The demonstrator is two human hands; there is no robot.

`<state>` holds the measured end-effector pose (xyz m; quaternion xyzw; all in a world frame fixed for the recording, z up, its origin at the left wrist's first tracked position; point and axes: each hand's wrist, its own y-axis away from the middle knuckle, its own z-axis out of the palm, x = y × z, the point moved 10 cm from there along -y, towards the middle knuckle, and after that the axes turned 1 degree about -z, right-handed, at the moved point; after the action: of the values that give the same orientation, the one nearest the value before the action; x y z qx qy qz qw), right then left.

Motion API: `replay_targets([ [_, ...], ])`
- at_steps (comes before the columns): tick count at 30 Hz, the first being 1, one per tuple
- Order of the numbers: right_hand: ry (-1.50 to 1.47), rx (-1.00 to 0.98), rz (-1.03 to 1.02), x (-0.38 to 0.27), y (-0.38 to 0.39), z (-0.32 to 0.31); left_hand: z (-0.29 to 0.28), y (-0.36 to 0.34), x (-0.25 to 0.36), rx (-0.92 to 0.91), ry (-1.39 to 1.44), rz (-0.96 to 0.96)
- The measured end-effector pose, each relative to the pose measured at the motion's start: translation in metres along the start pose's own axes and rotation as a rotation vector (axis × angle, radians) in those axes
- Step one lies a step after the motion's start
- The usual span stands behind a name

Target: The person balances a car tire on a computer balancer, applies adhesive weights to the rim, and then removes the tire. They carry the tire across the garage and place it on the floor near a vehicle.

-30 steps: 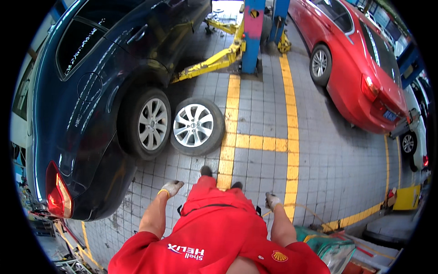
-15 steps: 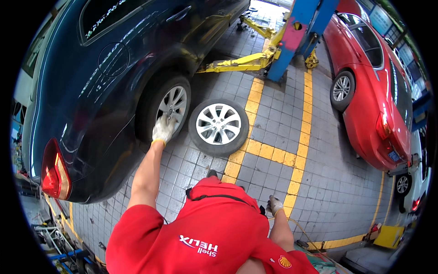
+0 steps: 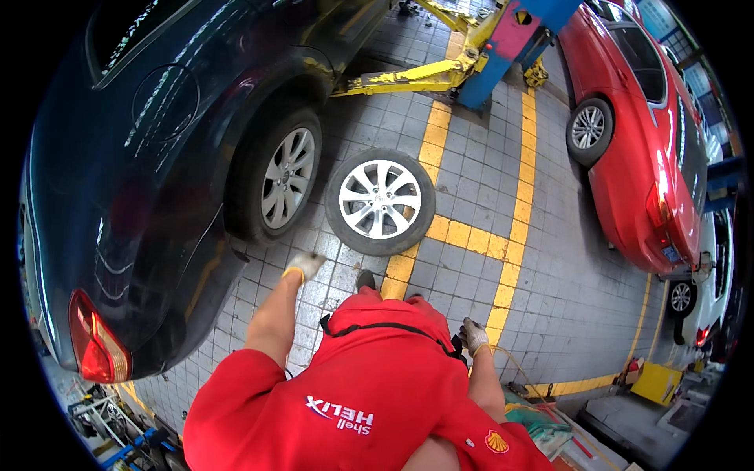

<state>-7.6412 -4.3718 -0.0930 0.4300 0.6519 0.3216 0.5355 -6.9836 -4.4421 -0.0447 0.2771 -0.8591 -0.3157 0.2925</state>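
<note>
My left hand (image 3: 305, 265), in a pale work glove with a yellow cuff, is over the tiled floor beside the dark car's rear wheel (image 3: 287, 179). It touches nothing; its fingers look loosely stretched toward the right. A loose wheel (image 3: 380, 202) with a silver spoked rim lies flat, face up, just ahead of my feet. On the other side, my right hand (image 3: 473, 336), in a soiled glove, hangs low by my hip. Its fingers seem loosely extended, with nothing visible in them. The dark car (image 3: 184, 169) fills the left, its rear wheel mounted.
A blue lift post (image 3: 488, 74) with a yellow lift arm (image 3: 412, 78) stands at the far middle. Parked on the right is a red car (image 3: 636, 141). Yellow lines (image 3: 514, 243) cross the grey tiles, and a yellow box-like object (image 3: 657, 383) sits at lower right.
My left hand has come off the mounted rear wheel and drawn back toward me. My right hand stays low by my hip. The view has shifted slightly.
</note>
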Motion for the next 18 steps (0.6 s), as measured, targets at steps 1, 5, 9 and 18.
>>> replay_targets([
  [1,0.022,0.026,0.022,-0.003,0.002,0.000,0.025,0.006,-0.015,-0.057,0.004,-0.027],
  [5,-0.051,0.015,0.061,-0.007,0.000,-0.003,0.077,0.024,-0.042,-0.254,-0.018,-0.132],
  [9,-0.055,0.040,0.078,-0.024,-0.012,-0.014,0.060,0.032,-0.017,-0.236,-0.030,-0.185],
  [18,-0.063,-0.003,0.064,-0.082,-0.104,-0.101,0.048,0.010,0.137,-0.048,0.026,-0.156],
])
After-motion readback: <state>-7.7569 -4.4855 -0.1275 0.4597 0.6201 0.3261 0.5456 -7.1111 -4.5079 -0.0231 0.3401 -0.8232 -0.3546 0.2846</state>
